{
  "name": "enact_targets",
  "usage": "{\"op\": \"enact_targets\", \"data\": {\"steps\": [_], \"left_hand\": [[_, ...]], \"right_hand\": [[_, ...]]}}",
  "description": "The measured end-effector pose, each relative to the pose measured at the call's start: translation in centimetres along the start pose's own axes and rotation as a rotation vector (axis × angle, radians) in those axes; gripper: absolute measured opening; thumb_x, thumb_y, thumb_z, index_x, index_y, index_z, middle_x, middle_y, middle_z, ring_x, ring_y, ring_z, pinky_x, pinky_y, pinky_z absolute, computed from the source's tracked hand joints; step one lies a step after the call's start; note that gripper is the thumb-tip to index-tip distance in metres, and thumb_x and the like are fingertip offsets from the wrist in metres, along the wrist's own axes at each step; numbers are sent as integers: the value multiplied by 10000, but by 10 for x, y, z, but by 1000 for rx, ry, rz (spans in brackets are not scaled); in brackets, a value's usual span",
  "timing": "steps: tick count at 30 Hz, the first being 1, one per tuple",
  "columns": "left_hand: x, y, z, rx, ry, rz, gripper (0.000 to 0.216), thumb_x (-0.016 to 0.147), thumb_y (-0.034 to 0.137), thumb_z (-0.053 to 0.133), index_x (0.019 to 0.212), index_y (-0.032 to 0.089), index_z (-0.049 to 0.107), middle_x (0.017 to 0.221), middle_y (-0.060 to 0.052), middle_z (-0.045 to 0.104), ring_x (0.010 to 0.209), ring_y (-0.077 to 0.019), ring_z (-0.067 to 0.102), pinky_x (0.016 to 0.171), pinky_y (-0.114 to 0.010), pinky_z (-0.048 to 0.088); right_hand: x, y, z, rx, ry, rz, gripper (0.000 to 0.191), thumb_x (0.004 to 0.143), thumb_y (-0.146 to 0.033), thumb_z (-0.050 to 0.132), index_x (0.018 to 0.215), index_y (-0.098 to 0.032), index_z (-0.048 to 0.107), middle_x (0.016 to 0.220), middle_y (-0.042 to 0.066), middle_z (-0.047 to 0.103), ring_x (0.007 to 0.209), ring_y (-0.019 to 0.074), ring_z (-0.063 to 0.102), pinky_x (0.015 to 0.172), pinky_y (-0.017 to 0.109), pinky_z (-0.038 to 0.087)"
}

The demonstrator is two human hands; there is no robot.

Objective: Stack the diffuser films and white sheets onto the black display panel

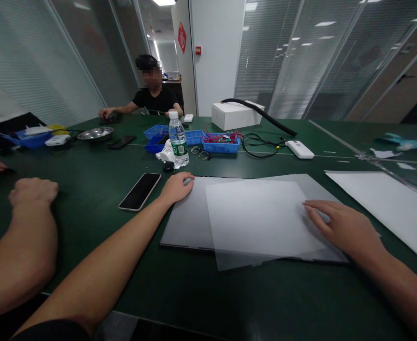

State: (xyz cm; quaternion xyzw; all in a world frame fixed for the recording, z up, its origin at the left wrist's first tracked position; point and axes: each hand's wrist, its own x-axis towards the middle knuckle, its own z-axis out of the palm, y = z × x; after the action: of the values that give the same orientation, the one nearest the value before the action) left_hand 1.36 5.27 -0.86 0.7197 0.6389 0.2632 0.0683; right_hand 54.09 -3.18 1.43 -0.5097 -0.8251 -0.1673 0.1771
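A grey flat board (185, 222) lies on the green table (87, 175) in front of me, with a translucent white sheet (258, 218) laid over it, slightly askew and overhanging the near edge. My left hand (176, 187) rests palm down on the board's far left corner, fingers loosely bent and holding nothing. My right hand (339, 223) lies flat on the sheet's right edge with its fingers stretched out. A black phone (139, 191) lies face up just left of my left hand.
Another person's forearm and fist (32, 192) rest on the table at my left. Beyond the board stand a water bottle (178, 142), glasses (201, 152), blue trays (220, 147), a white box (235, 115) and cables. A second white sheet (389, 208) lies at right. A person (153, 97) sits across.
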Motion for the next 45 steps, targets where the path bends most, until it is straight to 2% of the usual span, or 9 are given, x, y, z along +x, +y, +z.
{"op": "enact_targets", "data": {"steps": [2,5,10,13,19,23,32,40,45], "left_hand": [[0,-1,0,2,0,-1,364,950,342,623,1228,268,847,1429,-43,772,1368,-288,701,1229,-390,497],[0,-1,-1,5,-5,-2,370,950,337,623,1240,272,843,1436,-44,768,1363,-287,705,1227,-399,500],[0,0,-1,4,-7,-7,375,952,344,625,1249,264,840,1441,-49,766,1355,-290,707,1231,-411,497],[0,1,-1,5,-4,-14,373,953,345,625,1247,273,842,1428,-42,773,1349,-287,711,1223,-399,503],[-2,4,-2,0,-8,-3,389,959,342,609,1256,240,838,1428,-61,772,1346,-288,712,1217,-385,507],[-2,4,-2,0,-10,-7,394,962,344,606,1272,243,827,1417,-56,778,1352,-282,707,1220,-381,501],[-2,4,-2,-1,4,-10,393,973,352,602,1278,228,817,1501,-82,724,1374,-294,691,1233,-412,489],[0,2,-2,-5,-3,-7,379,963,358,620,1255,233,827,1489,-81,732,1361,-295,700,1226,-415,497],[-1,3,-2,0,-11,-10,379,963,354,616,1251,241,834,1444,-66,762,1356,-288,705,1224,-396,499]], "right_hand": [[-1,3,5,4,-61,-2,589,1158,-566,364,1141,-216,837,1166,59,770,984,275,757,807,462,647],[-1,-12,9,45,-116,-28,583,1149,-568,365,1144,-230,840,1223,49,760,1067,281,750,901,485,650],[1,-55,0,161,-133,-151,480,1139,-493,437,1264,-220,811,1298,72,737,1131,269,729,994,487,639],[1,-64,-4,247,-136,-223,447,1146,-466,453,1360,-235,770,1372,70,708,1184,245,708,1028,461,631],[3,-21,7,218,-68,-61,550,1150,-563,420,1345,-190,773,1364,98,707,1259,297,674,1108,563,567],[2,4,17,178,-128,38,587,1142,-588,406,1250,-180,813,1328,110,719,1252,318,674,1090,576,565],[3,-12,20,279,-178,-76,587,1138,-616,408,1368,-221,776,1461,91,656,1349,294,637,1175,583,526],[-2,2,28,159,-118,88,699,1118,-669,369,1411,-161,750,1461,142,643,1340,340,631,1150,607,546],[-4,8,37,185,-203,36,664,1116,-666,390,1501,-220,697,1596,91,544,1391,319,601,1171,558,538]]}}
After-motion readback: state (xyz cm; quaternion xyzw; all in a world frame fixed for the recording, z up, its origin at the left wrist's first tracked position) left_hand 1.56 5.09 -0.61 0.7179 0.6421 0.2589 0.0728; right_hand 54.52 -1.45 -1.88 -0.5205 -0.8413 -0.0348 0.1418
